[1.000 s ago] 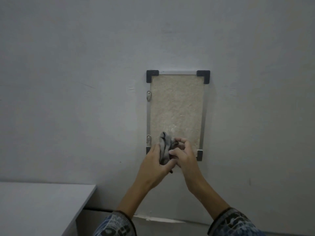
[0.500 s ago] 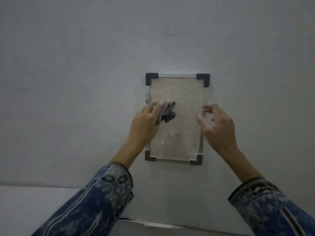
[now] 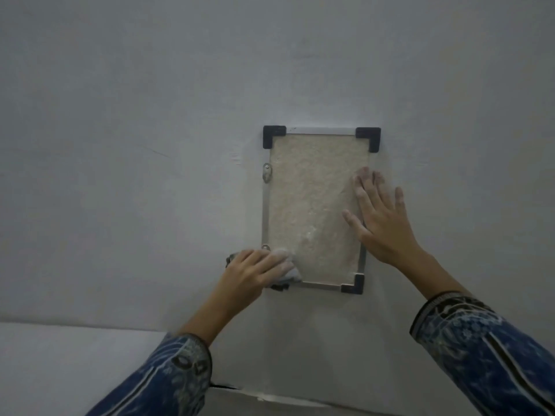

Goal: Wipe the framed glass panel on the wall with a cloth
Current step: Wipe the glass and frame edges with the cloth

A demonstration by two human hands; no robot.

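A framed glass panel (image 3: 312, 202) hangs upright on the grey wall, with a thin metal frame, black corner caps and a beige textured backing. My left hand (image 3: 250, 273) presses a grey cloth (image 3: 289, 273) against the panel's lower left corner, hiding that corner cap. My right hand (image 3: 380, 217) lies flat with fingers spread on the panel's right edge, partly over the glass and partly over the wall.
A pale table top (image 3: 60, 364) sits at the lower left, against the wall. Two small metal mounting clips (image 3: 266, 172) fix the frame's left side. Bare wall surrounds the panel on all sides.
My left hand slid the cloth down the left side from near the top to the bottom left corner. My right hand moved onto the panel's right edge and flattened there.
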